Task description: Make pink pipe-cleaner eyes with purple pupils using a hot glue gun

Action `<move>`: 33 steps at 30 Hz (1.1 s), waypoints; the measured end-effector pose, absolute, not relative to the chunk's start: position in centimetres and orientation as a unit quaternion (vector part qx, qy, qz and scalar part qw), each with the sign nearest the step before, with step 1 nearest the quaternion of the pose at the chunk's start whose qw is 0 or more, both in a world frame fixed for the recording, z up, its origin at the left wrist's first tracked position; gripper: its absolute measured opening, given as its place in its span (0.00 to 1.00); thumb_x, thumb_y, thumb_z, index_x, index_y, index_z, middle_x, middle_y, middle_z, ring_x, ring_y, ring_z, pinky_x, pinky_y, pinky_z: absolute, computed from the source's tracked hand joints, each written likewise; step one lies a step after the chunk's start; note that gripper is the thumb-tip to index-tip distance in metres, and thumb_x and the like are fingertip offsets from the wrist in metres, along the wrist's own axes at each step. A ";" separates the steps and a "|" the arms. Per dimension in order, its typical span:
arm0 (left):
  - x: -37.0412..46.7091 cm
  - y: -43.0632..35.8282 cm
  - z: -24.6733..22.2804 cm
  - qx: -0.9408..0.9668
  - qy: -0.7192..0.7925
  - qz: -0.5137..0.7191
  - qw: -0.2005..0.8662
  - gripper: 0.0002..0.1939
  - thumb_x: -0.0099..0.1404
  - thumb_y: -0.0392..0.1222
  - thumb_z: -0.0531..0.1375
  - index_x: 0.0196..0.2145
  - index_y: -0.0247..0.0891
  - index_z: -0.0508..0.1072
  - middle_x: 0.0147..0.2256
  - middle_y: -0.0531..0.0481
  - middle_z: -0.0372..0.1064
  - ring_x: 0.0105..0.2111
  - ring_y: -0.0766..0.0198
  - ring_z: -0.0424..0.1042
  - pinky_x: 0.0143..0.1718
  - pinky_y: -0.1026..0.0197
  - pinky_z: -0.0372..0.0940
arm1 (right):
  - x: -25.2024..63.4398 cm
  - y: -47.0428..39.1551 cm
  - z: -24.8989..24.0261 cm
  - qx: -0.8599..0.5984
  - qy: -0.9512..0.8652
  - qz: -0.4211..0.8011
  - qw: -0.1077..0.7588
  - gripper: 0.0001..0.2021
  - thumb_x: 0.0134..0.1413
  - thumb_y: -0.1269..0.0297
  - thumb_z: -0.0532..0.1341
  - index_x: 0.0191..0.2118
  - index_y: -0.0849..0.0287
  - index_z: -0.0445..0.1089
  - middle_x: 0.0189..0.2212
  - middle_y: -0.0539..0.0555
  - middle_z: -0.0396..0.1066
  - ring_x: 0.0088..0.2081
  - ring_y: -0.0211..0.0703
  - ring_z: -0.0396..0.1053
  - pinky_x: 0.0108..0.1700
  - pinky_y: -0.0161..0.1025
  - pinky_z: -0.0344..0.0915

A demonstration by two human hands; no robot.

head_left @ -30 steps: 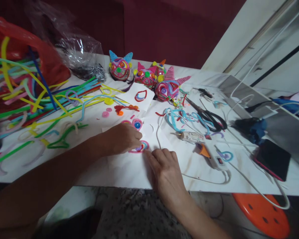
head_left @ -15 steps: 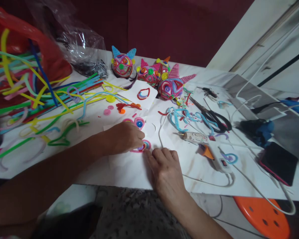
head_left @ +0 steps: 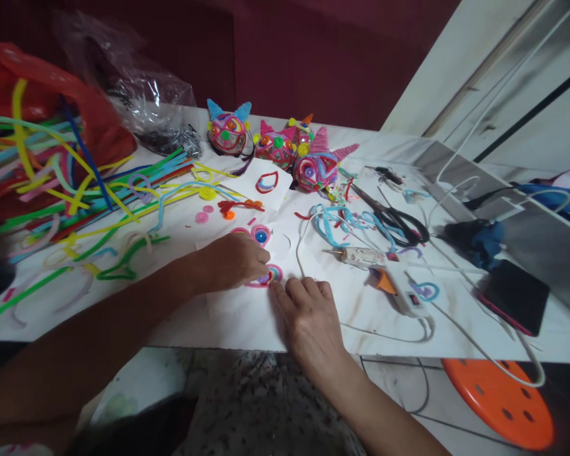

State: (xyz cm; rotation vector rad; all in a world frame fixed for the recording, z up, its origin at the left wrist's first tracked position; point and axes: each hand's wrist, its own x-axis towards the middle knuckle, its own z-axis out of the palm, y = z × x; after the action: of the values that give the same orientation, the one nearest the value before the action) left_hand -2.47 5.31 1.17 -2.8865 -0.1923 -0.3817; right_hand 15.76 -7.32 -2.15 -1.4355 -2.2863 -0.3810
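Note:
My left hand (head_left: 230, 261) is closed in a pinch above the left part of a pink, red and blue coiled shape (head_left: 276, 273) on white paper; what its fingertips grip is too small to make out. My right hand (head_left: 308, 310) rests just right of and below that shape, its index finger touching the lower edge and its other fingers curled. Behind my left hand lies a pink ring with a blue button centre (head_left: 261, 236), partly covered. Farther back, a white paper (head_left: 278, 193) bears a red and blue teardrop outline.
Decorated balls (head_left: 228, 134) with ears stand at the back. Coloured fuzzy stems (head_left: 33, 158) spill from a red bag (head_left: 109, 126) at left. Black scissors (head_left: 399, 221), a hot glue tool (head_left: 363, 256), a white power strip (head_left: 411, 301), cables and a dark phone (head_left: 515, 296) lie at right.
The camera view has shifted slightly, so the table's contents appear a little farther left. Both hands stay at the coiled shape in nearly the same pose.

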 end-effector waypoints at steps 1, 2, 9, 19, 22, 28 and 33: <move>-2.5 5.3 1.1 -0.983 -0.065 -0.132 0.111 0.17 0.71 0.34 0.56 0.24 0.39 0.70 0.24 0.53 0.66 0.23 0.64 0.63 0.28 0.57 0.53 | 15.7 -7.3 -2.2 -0.515 -0.820 -0.138 0.209 0.07 0.62 0.75 0.61 0.44 0.63 0.74 0.30 0.54 0.68 0.33 0.47 0.55 0.36 0.45 0.48; -2.5 5.4 1.1 -0.983 -0.064 -0.134 0.111 0.17 0.71 0.34 0.56 0.24 0.39 0.70 0.24 0.53 0.66 0.23 0.64 0.62 0.28 0.57 0.53 | 15.7 -7.3 -2.2 -0.514 -0.819 -0.139 0.211 0.07 0.62 0.75 0.61 0.44 0.63 0.75 0.30 0.54 0.68 0.33 0.47 0.55 0.36 0.45 0.48; -2.7 5.5 1.1 -0.984 -0.064 -0.138 0.091 0.17 0.72 0.34 0.55 0.24 0.38 0.70 0.25 0.52 0.66 0.24 0.65 0.63 0.28 0.58 0.54 | 15.8 -7.4 -2.5 -0.516 -0.814 -0.141 0.227 0.11 0.63 0.76 0.58 0.47 0.63 0.74 0.31 0.54 0.67 0.34 0.48 0.56 0.36 0.45 0.49; -2.8 5.5 1.2 -0.984 -0.067 -0.130 0.101 0.17 0.73 0.36 0.54 0.25 0.39 0.72 0.26 0.52 0.68 0.24 0.64 0.63 0.29 0.57 0.55 | 15.9 -7.6 -2.6 -0.514 -0.812 -0.128 0.244 0.13 0.62 0.77 0.57 0.49 0.64 0.74 0.32 0.55 0.68 0.34 0.49 0.57 0.37 0.46 0.51; -2.8 5.5 1.3 -0.983 -0.063 -0.135 0.103 0.18 0.74 0.36 0.53 0.25 0.39 0.72 0.26 0.52 0.68 0.25 0.64 0.64 0.30 0.57 0.55 | 15.9 -7.6 -2.6 -0.513 -0.813 -0.124 0.247 0.13 0.63 0.77 0.57 0.49 0.64 0.74 0.32 0.55 0.68 0.34 0.49 0.57 0.37 0.45 0.52; -2.7 5.5 1.5 -0.984 -0.063 -0.135 0.097 0.18 0.73 0.36 0.54 0.24 0.39 0.71 0.25 0.52 0.67 0.25 0.64 0.63 0.29 0.58 0.54 | 16.0 -7.6 -2.5 -0.514 -0.815 -0.124 0.240 0.13 0.62 0.77 0.58 0.50 0.64 0.74 0.32 0.55 0.68 0.35 0.49 0.57 0.37 0.45 0.52; -2.7 5.4 1.7 -0.985 -0.069 -0.133 0.089 0.18 0.73 0.35 0.54 0.23 0.38 0.70 0.25 0.52 0.67 0.24 0.65 0.62 0.28 0.59 0.52 | 16.0 -7.7 -2.5 -0.514 -0.814 -0.120 0.241 0.12 0.61 0.77 0.59 0.48 0.64 0.74 0.32 0.55 0.68 0.35 0.49 0.57 0.37 0.46 0.51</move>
State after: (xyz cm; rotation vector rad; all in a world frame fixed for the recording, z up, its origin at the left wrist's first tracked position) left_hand -2.67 5.41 1.71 -2.9292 -0.2043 -0.3951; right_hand 15.99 -7.67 -2.55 -1.4056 -2.2274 -0.3278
